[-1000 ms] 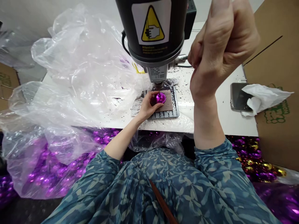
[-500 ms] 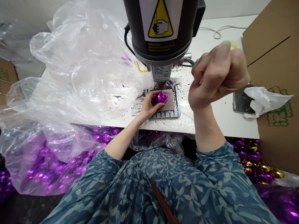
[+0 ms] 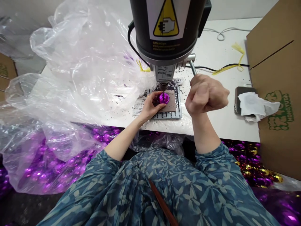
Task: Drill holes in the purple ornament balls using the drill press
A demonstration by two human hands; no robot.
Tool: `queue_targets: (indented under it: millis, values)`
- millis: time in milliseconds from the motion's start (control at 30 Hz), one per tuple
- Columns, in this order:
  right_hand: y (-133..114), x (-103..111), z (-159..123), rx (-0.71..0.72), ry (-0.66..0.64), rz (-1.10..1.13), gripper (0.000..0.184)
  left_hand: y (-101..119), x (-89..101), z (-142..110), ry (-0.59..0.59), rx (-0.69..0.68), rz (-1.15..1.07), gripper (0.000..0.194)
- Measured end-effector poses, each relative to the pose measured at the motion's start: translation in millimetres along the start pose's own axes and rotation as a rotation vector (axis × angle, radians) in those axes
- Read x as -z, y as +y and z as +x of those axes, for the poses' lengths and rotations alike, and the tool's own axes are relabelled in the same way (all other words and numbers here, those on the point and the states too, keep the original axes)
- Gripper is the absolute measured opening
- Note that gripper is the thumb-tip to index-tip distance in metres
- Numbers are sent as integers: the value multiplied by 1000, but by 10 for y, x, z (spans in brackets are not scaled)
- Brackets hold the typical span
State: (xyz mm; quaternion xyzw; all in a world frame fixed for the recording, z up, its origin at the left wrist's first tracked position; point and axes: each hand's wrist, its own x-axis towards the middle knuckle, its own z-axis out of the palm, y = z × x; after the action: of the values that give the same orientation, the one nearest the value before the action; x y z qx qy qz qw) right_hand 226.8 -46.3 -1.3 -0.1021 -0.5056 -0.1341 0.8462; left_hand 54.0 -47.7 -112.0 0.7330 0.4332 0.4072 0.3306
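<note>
A black drill press (image 3: 168,29) stands in front of me on a white table (image 3: 211,121). Its bit comes down onto a shiny purple ornament (image 3: 163,98) resting on a brown pad on the metal base plate (image 3: 175,108). My left hand (image 3: 150,107) pinches the ornament from the left and holds it under the bit. My right hand (image 3: 204,95) is a closed fist around the press's metal feed lever (image 3: 192,66), pulled low and toward me.
A large clear plastic bag (image 3: 70,88) with purple ornaments fills the left side. Cardboard boxes (image 3: 275,94) stand at the right, beside a phone (image 3: 240,100) with crumpled tissue on it. Black shavings litter the table around the press. Purple and gold ornaments lie below the table edge.
My right hand has pulled the lever down and toward me, from high up to near table level. The drill bit has come down onto the ornament. My left hand stays put.
</note>
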Motion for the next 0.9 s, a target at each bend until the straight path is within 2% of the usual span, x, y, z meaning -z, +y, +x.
queue_targets:
  millis: [100,200,333,367,433,500,533,567,600,633,667,733,767,800,833,900]
  values:
    - [-67,-44,87,-50,13,-8,61,-5,-19,16,-3,10,-1,57]
    - [-182,-206,379,-172,-10,-38,52,45,-29,7,17,-14,-8,53]
    - [-262,-389,727,-343,-104,7,37,281,109,-215,43,-74,53,47]
    - [-259,-406,759,-367,-112,25,37,357,172,-324,-5,-96,83,45]
    - [-236,-412,768,-370,-102,54,37,493,295,-588,-194,-146,135,42]
    - [-202,-405,741,-348,-80,65,37,570,389,-857,-401,-190,179,48]
    - [-186,-403,727,-338,-71,66,38,577,426,-964,-467,-217,190,53]
    - [-173,-402,719,-336,-55,60,40,561,465,-1036,-490,-254,188,57]
    - [-162,-402,715,-331,-35,53,42,523,513,-1063,-456,-289,176,58]
    - [-155,-403,715,-335,-22,44,44,466,577,-1036,-367,-311,165,52]
    - [-149,-402,718,-345,-17,32,46,393,662,-954,-230,-309,162,41]
    - [-141,-393,726,-368,-30,1,50,218,888,-634,98,-200,238,16]
    - [-135,-386,728,-377,-37,-11,51,122,1016,-413,240,-104,324,16]
    - [-128,-378,729,-387,-45,-18,52,26,1139,-168,295,7,434,24]
    - [-120,-370,729,-393,-47,-20,54,-69,1245,86,278,112,558,29]
    - [-105,-353,729,-384,-45,-17,55,-243,1374,569,108,290,740,35]
